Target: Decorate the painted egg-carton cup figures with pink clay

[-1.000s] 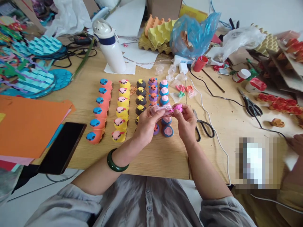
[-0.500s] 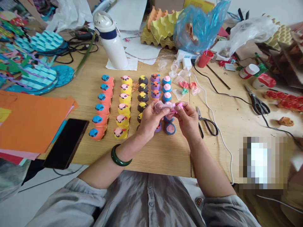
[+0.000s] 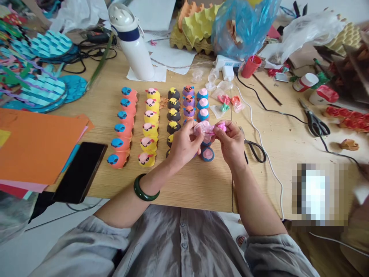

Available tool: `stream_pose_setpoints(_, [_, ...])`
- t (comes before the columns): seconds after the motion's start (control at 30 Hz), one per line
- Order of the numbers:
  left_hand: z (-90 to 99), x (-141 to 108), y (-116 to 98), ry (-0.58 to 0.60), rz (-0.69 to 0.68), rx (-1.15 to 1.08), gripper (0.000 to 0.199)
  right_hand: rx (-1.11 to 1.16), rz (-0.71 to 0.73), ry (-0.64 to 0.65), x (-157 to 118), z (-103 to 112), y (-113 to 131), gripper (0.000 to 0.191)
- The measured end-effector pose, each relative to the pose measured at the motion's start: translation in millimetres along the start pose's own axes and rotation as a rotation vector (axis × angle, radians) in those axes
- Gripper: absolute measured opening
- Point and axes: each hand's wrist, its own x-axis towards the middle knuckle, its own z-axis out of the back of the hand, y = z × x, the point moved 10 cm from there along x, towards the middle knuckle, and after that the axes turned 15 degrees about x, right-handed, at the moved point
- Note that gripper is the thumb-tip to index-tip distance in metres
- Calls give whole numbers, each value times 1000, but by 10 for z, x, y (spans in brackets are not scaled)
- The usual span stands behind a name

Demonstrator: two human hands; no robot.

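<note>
My left hand (image 3: 186, 144) pinches a thin clear plastic wrapper (image 3: 202, 127). Bright pink clay (image 3: 221, 127) at the wrapper's right end is between the fingers of my right hand (image 3: 231, 142). Both hands are close together over the blue row with pink tops (image 3: 203, 103). Left of it stand purple pieces with orange tops (image 3: 189, 100), black ones with yellow tops (image 3: 173, 103), yellow ones with pink tops (image 3: 151, 115) and orange ones with blue tops (image 3: 125, 115). My hands hide parts of the three right-hand rows.
Black-handled scissors (image 3: 255, 150) lie right of my right hand, near a white cable (image 3: 261, 138). A phone (image 3: 80, 173) and orange paper (image 3: 37, 148) are at left. Behind stand a white bottle (image 3: 137, 54), red cup (image 3: 250, 67) and small clay packets (image 3: 224, 103).
My hands have shifted slightly right with the wrapper and pink clay. More pink clay shows at my right fingertips. The view has tilted slightly.
</note>
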Motion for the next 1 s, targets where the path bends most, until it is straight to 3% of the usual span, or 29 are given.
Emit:
stream_pose_setpoints(0.17, [-111,30,20,98,52,-235,27,9,-8,31,13,-17,-7,31])
stream_pose_setpoints(0.27, [-119,25,60,98,98,-287,27,-34,49,40,5,-27,42,31])
stream_pose_setpoints(0.43, [104,-2,-112,-56,-17,104,24,-186,237,42,-77,-76,197,29])
stream_pose_setpoints(0.57, [81,-6,-225,-10,-61,270,19,-224,285,55,-106,-107,226,28])
stream_pose_setpoints(0.83, [-130,18,93,145,184,-231,32,-225,285,82,-98,-152,230,25])
stream_pose_setpoints(1.0, [-216,4,177,179,309,-448,30,-224,240,67,-84,-118,185,27])
